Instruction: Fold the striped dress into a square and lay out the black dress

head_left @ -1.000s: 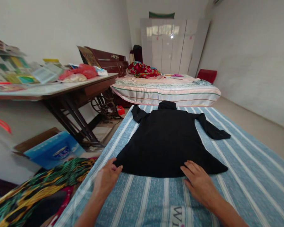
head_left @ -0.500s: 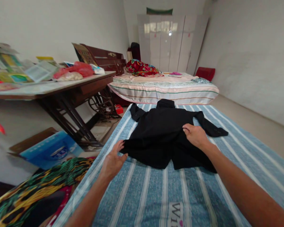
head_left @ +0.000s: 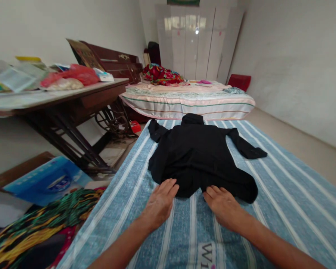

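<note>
A black long-sleeved shirt (head_left: 196,149) lies spread on the blue-and-white striped bed cover (head_left: 145,246), collar end away from me and sleeves out to both sides. At the near hem, left of a notch in it, my left hand (head_left: 161,203) is closed on the cloth, its thumb hidden. My right hand (head_left: 225,207) has its fingers curled over the same hem, right of the notch. The cloth is rumpled across the lower part, and its lower right corner bulges outward past my right hand.
Left stands a sewing-machine table (head_left: 81,97) with a red plastic bag (head_left: 84,74) on top. Below it are a blue box (head_left: 49,181) and green-and-yellow yarn (head_left: 53,216). Beyond the near bed is another bed (head_left: 190,106) with a red floral quilt (head_left: 162,74); white wardrobes (head_left: 198,48) stand behind.
My left hand has moved right and nearer along the hem. My right hand has come down from the shirt's middle to the near hem. The lower cloth now lies flatter, and the view has shifted slightly.
</note>
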Tool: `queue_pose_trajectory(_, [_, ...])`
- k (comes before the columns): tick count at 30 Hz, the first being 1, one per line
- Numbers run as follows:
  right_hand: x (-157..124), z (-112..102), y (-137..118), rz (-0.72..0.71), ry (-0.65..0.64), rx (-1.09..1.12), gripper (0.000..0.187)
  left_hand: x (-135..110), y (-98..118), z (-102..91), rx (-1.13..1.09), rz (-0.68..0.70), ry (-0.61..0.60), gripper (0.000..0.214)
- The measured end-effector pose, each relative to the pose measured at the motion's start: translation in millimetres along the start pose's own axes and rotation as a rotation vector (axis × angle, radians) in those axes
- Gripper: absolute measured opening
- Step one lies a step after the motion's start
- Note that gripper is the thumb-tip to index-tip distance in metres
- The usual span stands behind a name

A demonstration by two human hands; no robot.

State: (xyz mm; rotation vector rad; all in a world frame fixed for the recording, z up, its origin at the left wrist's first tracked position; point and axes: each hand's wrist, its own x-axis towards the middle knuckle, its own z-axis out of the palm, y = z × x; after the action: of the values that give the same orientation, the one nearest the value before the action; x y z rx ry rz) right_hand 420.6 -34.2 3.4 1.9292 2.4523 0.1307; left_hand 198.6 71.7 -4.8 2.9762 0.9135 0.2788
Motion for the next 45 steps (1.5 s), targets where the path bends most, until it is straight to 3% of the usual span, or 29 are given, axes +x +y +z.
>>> queue_pose_trajectory(6, [14, 10, 6, 0.091, 0.045, -0.001, 0.026, 45, 32, 1.7, 0.027, 0.042, -0.06, 0.041])
queue_pose_trajectory(9, [20, 4, 11, 0.136, 0.09, 0.095, 0.025, 66, 27, -3.5, -0.091, -0.076, -0.047, 0.026])
queue_pose_trajectory(13, [24, -8, 4, 0.066, 0.183, 0.154, 0.024, 80, 12, -26.9, -0.291, -0.183, 0.059, 0.021])
queue_pose_trajectory(16, [23, -7, -14, 0.002, 0.281, 0.13, 0.021, 71, 12, -42.9, -0.241, -0.074, 0.063, 0.017])
queue_pose_trajectory(21, [14, 14, -52, -0.085, 0.346, 0.097, 0.015, 37, 27, -36.0, -0.013, 0.183, -0.184, 0.013])
queue_pose_trajectory(26, [2, 27, -68, -0.074, 0.371, 0.101, 0.015, 17, 32, -16.1, 0.003, 0.196, -0.233, 0.013])
queue_pose_trajectory(30, [-7, 24, -67, -0.092, 0.384, 0.185, 0.018, 12, 33, -15.0, -0.028, 0.192, -0.235, 0.01])
queue_pose_trajectory(32, [-13, 21, -60, -0.113, 0.393, 0.252, 0.018, 10, 36, -17.8, -0.037, 0.174, -0.242, 0.011])
queue_pose_trajectory(34, [-20, 18, -45, -0.081, 0.473, 0.296, 0.019, 7, 39, -20.4, -0.05, 0.152, -0.217, 0.025])
queue_pose_trajectory(36, [-26, 15, -18, 0.056, 0.586, 0.254, 0.02, 4, 44, -21.6, -0.066, 0.155, -0.184, 0.048])
queue_pose_trajectory(38, [-31, 13, 16, 0.295, 0.599, 0.136, 0.025, 1, 47, -21.2, -0.092, 0.188, -0.193, 0.058])
queue_pose_trajectory(42, [-36, 20, 77, 0.754, 0.182, 0.058, 0.037, -2, 51, -19.3, -0.144, 0.212, -0.281, 0.042])
queue_pose_trajectory(44, [-39, 23, 92, 0.806, 0.022, 0.123, 0.027, -4, 52, -19.4, -0.151, 0.196, -0.298, 0.039])
queue_pose_trajectory(45, [-41, 23, 95, 0.808, 0.014, 0.144, 0.023, -5, 51, -19.7, -0.153, 0.191, -0.299, 0.04])
